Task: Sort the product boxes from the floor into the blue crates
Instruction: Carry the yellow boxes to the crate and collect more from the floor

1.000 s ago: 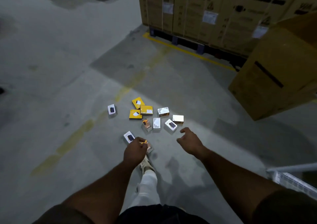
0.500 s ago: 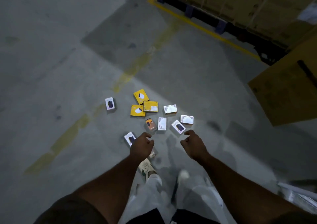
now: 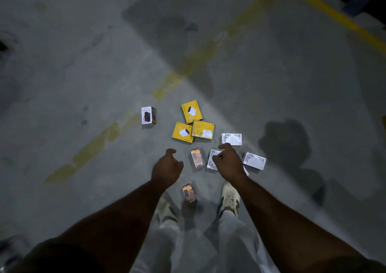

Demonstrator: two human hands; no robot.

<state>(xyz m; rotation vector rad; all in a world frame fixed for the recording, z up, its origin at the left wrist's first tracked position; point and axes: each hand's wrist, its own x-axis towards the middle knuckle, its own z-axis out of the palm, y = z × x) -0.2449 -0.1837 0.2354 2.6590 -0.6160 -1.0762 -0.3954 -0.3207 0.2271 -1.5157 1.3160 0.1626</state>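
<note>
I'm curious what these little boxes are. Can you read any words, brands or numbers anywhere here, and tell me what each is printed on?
"60W", seen upside down: on the orange box between the hands.
Similar marking, too blurred to be sure of: on the orange box by the feet.
Barcode labels on the white boxes, yellow boxes and lone white box: too small to read.

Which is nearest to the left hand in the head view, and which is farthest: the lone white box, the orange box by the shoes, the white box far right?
From the left hand:
1. Orange box, just below.
2. Lone white box, upper left.
3. Far-right white box, beyond the right hand.
</note>
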